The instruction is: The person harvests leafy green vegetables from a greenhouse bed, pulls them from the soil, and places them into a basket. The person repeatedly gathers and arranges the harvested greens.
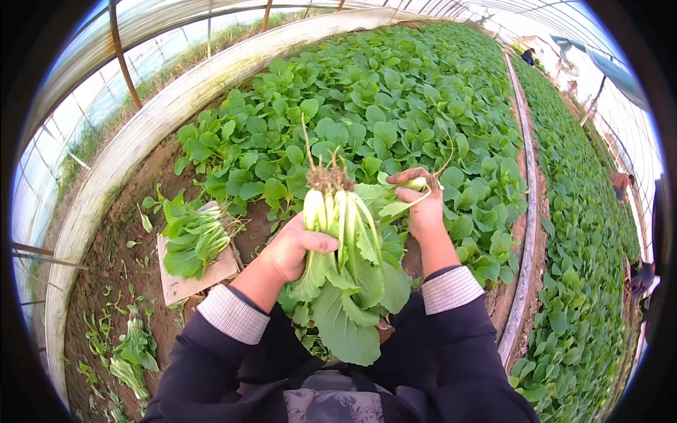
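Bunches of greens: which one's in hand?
The held bunch, clasped in the left hand, its dirty roots topmost in view. The others lie down: the board bunch on a brown board, more greens on soil at lower left.

Bright, diffuse daylight through plastic film point(77, 70)
Glare whitens the film past the left and right edges of the soil point(127, 282); shadows fall soft, detail fades toward its far edge, straight lines curve near the margins

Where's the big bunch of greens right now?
In the head view, the bunch of greens is near the middle, gripped in the left hand, left of the right hand.
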### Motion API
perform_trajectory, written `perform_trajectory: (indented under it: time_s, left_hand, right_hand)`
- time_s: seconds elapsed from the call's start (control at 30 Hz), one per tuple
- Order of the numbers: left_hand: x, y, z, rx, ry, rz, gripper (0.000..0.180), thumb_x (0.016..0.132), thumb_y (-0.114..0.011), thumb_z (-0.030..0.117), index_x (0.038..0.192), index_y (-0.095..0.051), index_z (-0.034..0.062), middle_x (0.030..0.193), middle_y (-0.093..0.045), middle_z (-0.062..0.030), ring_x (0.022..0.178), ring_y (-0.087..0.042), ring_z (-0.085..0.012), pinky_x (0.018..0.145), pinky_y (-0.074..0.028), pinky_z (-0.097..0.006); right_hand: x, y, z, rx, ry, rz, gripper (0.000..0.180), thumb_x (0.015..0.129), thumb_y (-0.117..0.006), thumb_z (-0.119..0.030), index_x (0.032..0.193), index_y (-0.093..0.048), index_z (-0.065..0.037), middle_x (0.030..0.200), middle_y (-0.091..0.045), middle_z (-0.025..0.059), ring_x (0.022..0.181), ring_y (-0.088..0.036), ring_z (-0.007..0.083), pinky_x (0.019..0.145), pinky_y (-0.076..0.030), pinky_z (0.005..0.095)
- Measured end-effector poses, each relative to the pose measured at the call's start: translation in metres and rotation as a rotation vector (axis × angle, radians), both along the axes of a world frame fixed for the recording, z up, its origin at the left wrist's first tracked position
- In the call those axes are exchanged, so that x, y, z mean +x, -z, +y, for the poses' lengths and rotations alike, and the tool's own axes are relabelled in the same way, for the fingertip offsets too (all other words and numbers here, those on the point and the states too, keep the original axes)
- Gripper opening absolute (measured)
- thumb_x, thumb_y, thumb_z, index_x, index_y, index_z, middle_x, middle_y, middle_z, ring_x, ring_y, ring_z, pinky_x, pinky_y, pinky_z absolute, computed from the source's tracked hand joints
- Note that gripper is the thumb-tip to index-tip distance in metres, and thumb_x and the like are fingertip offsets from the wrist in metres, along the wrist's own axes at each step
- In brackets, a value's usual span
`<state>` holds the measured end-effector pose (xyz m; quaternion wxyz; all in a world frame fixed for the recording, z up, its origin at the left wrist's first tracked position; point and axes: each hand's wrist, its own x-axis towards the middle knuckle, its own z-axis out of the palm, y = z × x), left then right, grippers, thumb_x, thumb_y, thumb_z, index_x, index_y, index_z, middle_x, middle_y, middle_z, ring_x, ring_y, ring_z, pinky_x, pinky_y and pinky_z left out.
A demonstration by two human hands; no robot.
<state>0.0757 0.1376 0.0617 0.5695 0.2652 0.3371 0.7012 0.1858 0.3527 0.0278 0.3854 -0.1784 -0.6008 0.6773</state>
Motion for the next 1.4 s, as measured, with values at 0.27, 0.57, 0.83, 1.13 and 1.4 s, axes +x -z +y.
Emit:
perform_trajectory:
  time_s: [0.27, 0.57, 0.83, 1.13, 1.4]
  left_hand:
    - [-0.027, 0.043, 0.009, -0.191, -0.002, -0.021, 0.063, 0.063, -0.068, -0.001, 0.123, -0.05, -0.0019, 0.108, -0.063, -0.0114, 0.095, -0.062, -0.0236, 0.087, -0.049, -0.036]
    - [-0.051, 0.041, 0.004, -0.254, -0.159, 0.187, 0.066, 0.062, -0.066, -0.009, 0.125, -0.049, -0.0007, 0.107, -0.063, -0.0097, 0.095, -0.062, -0.0221, 0.087, -0.049, -0.034]
    - [-0.049, 0.047, 0.008, -0.142, -0.135, 0.016, 0.064, 0.067, -0.064, -0.008, 0.127, -0.047, 0.0006, 0.112, -0.061, -0.0093, 0.097, -0.061, -0.0222, 0.09, -0.048, -0.036]
    - [-0.052, 0.051, 0.013, -0.237, -0.497, 0.463, 0.072, 0.078, -0.077, 0.014, 0.136, -0.036, 0.0001, 0.116, -0.057, -0.0062, 0.103, -0.055, -0.0144, 0.09, -0.046, -0.03]
    - [-0.045, 0.051, 0.027, -0.242, -0.495, 0.421, 0.052, 0.086, -0.066, 0.01, 0.131, -0.042, 0.0048, 0.114, -0.057, -0.0058, 0.103, -0.055, -0.0167, 0.09, -0.045, -0.03]
  right_hand:
    - [-0.038, 0.004, -0.04, -0.471, -0.265, 0.194, 0.023, 0.09, -0.056, -0.031, 0.089, -0.058, -0.008, 0.084, -0.062, 0.009, 0.081, -0.059, 0.0252, 0.081, -0.047, 0.0373]
    - [-0.028, -0.029, 0.033, -0.15, 0.208, 0.235, 0.014, 0.094, -0.052, -0.017, 0.089, -0.058, -0.005, 0.055, -0.04, -0.0047, 0.046, -0.031, 0.0064, 0.042, -0.022, 0.0224]
    - [-0.057, 0.021, -0.03, -0.109, -0.544, -0.127, 0.063, 0.087, -0.064, -0.025, 0.14, -0.037, -0.004, 0.135, -0.046, 0.0141, 0.124, -0.044, 0.0219, 0.106, -0.033, 0.0356]
    - [-0.045, -0.015, -0.054, 0.746, -0.027, -0.56, 0.049, 0.091, -0.057, -0.037, 0.121, -0.051, 0.0, 0.099, -0.066, 0.0193, 0.089, -0.066, 0.0289, 0.078, -0.052, 0.0384]
    - [-0.058, 0.018, -0.069, 0.605, -0.195, -0.425, 0.064, 0.091, -0.05, -0.047, 0.123, -0.046, 0.007, 0.106, -0.061, 0.0273, 0.101, -0.059, 0.0407, 0.088, -0.048, 0.0421]
